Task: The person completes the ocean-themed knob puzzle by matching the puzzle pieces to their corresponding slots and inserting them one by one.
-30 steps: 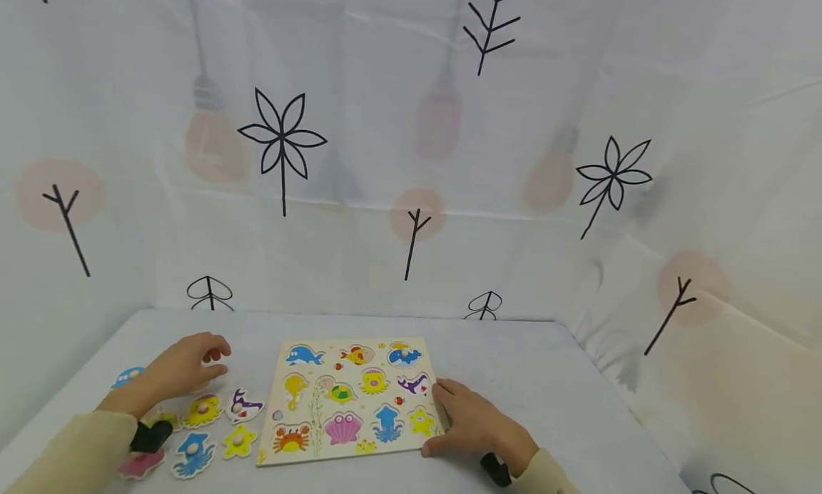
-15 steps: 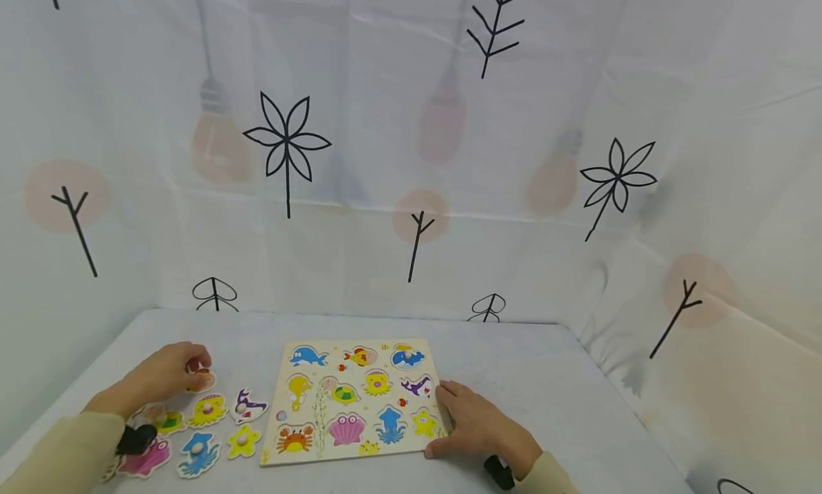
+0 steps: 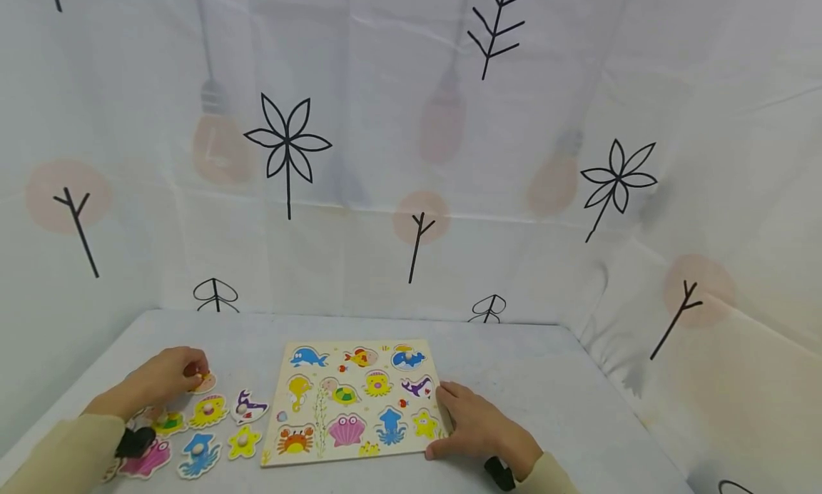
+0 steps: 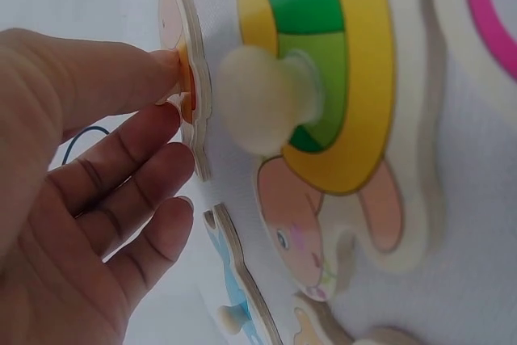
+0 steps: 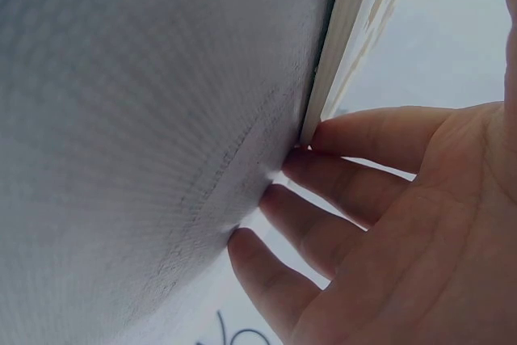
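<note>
My left hand pinches a wooden fish puzzle piece between thumb and index finger; in the left wrist view the fish piece has its knob hidden behind the fingertips. Close by in that view is the turtle piece with its pale round knob. My right hand rests against the right edge of the sea-animal puzzle board. Its fingers are extended in the right wrist view, the index fingertip touching the board's side and the others down at the cloth. A whale piece sits in the board's top-right recess.
Left of the board lie loose knobbed pieces: an octopus, a purple whale-like piece, a yellow star, a blue squid and a pink shell. A white cloth covers the table; printed fabric hangs behind.
My left hand has drawn back left and down onto the fish piece and taken it between the fingers. The right hand stays at the board's edge.
</note>
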A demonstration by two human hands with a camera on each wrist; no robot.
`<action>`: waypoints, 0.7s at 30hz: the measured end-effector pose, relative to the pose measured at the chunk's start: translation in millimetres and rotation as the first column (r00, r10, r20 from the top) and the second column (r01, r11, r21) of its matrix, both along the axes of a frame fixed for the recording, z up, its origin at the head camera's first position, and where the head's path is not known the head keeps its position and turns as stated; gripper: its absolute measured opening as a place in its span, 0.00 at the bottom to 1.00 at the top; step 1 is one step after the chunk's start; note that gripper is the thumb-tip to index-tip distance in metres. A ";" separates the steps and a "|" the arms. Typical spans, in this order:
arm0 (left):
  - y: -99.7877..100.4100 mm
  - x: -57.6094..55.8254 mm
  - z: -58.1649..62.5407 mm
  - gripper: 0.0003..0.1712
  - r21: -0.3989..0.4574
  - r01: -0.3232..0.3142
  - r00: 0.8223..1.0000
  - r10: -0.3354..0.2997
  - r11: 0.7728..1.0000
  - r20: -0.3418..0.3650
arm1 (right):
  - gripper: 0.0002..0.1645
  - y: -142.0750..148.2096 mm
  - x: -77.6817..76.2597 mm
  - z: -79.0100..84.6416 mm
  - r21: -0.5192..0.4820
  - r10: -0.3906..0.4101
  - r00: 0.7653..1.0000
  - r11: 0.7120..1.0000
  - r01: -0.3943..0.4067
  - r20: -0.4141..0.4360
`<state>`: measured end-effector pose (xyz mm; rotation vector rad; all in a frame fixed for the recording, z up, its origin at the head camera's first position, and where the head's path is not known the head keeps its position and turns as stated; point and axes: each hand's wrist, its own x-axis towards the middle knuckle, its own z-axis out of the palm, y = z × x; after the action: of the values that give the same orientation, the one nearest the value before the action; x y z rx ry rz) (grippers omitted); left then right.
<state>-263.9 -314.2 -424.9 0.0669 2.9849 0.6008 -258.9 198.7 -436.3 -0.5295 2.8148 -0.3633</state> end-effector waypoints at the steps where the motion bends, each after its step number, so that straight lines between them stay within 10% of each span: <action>1: 0.1 0.1 0.1 0.07 -0.001 0.004 1.000 -0.004 1.000 0.000 | 0.66 0.0 0.2 -0.1 0.001 0.005 1.000 1.000 -0.005 -0.003; 21: 14.3 -6.3 4.8 0.05 -0.006 0.069 0.993 -0.069 0.998 -0.091 | 0.66 -0.5 -1.2 -1.9 0.000 -0.011 1.000 1.000 0.011 0.009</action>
<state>-270.2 -299.9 -420.1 0.2018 3.0563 0.6015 -260.2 198.2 -438.2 -0.5117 2.8095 -0.3676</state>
